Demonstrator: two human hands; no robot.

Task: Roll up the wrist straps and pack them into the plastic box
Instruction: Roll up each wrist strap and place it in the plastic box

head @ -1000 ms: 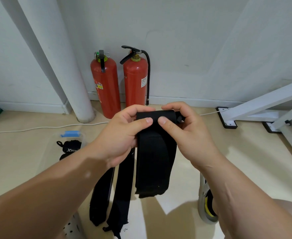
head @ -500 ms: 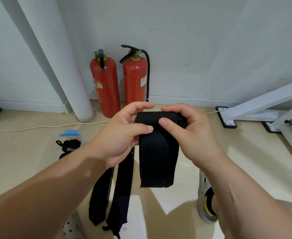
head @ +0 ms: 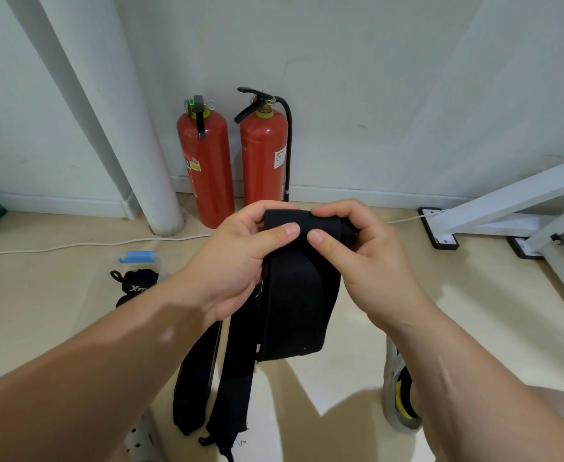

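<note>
Your left hand (head: pixel 237 261) and right hand (head: pixel 357 258) are both raised in front of you, forearms reaching in from the lower corners and converging at the middle. Together they pinch the rolled top of a black wrist strap (head: pixel 295 295): your left thumb lies flat across the front of the roll, with the other fingers curled over its top edge, and your right thumb presses the front just beside it while the right fingers wrap over the top and right end. Both grips are narrow and closed on the fabric. The unrolled part of the strap hangs straight down between your wrists, its lower end free above the floor (head: pixel 473 311).

Two more straps (head: pixel 214 388) lie flat on the floor below your hands. The clear plastic box (head: pixel 139 258) sits on the floor to your left, with a rolled strap (head: pixel 134 281) already inside it.
</note>
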